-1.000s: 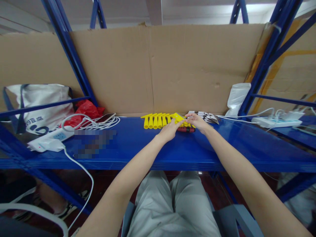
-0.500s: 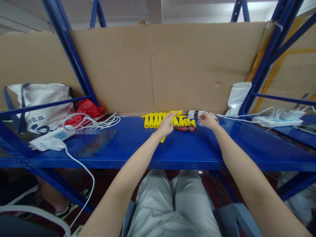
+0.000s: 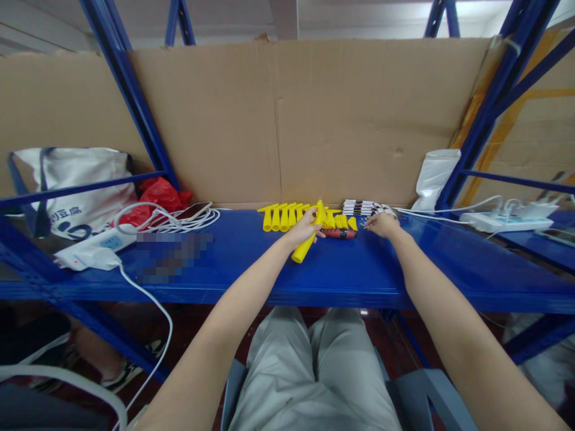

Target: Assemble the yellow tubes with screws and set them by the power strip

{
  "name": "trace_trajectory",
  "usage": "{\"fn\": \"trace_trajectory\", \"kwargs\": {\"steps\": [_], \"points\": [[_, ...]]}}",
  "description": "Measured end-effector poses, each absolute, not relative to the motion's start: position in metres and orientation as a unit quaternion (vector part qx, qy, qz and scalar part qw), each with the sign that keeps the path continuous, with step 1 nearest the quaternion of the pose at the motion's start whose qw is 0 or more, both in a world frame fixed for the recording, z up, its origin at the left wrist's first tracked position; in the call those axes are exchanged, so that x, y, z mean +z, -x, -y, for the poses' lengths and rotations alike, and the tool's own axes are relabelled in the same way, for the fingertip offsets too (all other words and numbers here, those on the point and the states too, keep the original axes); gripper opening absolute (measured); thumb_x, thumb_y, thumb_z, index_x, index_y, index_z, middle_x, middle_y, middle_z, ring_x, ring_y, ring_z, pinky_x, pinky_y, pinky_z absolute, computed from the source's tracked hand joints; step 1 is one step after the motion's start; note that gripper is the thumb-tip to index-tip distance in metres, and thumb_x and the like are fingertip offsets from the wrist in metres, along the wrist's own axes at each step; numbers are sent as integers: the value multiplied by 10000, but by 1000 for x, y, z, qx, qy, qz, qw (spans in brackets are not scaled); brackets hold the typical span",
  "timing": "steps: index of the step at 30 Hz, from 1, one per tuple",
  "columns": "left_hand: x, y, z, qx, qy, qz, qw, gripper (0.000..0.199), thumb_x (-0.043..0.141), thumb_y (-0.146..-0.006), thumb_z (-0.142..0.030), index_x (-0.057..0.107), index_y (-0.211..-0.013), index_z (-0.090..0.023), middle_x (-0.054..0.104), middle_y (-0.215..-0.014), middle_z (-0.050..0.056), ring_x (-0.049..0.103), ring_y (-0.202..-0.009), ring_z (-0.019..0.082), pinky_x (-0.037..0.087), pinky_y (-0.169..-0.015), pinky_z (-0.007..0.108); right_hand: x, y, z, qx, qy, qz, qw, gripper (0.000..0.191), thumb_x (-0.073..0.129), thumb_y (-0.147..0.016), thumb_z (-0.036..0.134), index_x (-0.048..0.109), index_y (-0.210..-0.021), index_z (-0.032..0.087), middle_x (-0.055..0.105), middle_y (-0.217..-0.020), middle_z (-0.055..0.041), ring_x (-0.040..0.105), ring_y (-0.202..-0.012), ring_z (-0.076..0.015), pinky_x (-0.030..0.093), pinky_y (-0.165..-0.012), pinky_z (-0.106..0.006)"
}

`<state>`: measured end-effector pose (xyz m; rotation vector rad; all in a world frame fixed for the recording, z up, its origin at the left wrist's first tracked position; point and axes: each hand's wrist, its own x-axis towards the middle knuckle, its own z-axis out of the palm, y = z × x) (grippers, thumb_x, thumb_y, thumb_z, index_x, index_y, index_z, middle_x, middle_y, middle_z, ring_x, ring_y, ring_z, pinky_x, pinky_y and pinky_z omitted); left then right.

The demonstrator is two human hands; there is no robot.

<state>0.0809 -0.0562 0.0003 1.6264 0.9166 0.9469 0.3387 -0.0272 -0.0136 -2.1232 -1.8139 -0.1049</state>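
My left hand point(image 3: 305, 229) is wrapped around a yellow plastic piece with a tubular handle point(image 3: 305, 246), held tilted with its round end toward me. Behind it stands a row of similar yellow pieces point(image 3: 275, 218), with crossbars at their far ends. My right hand point(image 3: 381, 224) is over some small shiny metal bits point(image 3: 363, 224), fingertips together and pointing down; whether a bit is between them is too small to tell. Between my hands lie a red and black screwdriver-like tool point(image 3: 340, 233) and several small yellow parts point(image 3: 342, 221). White and black strips point(image 3: 354, 208) are behind them.
The blue shelf point(image 3: 251, 263) is backed by cardboard point(image 3: 215, 131). At left are a power strip point(image 3: 101, 245), coiled white cable point(image 3: 197, 221), a red bag point(image 3: 164, 197) and a cloth bag point(image 3: 90, 179). A white pouch point(image 3: 435, 176) and another power strip point(image 3: 507, 221) are at right.
My left hand has closed around the yellow piece and raised it off the shelf, tilted. My right hand has shifted slightly down and right over the metal bits.
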Motion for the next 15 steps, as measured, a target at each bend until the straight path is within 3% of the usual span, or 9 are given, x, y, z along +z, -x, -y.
{"fn": "trace_trajectory", "kwargs": {"steps": [15], "points": [[3,-79,56,397,-643,-358,549,619,439,-811,0,253,-1371,-188,588,-1122,139,655,-640,115,441,-457,185,-21,-334,25,-113,707,682,148,224,564,-755,202,760,-859,238,675,-994,-117,559,-1026,-286,459,-826,-398]]}}
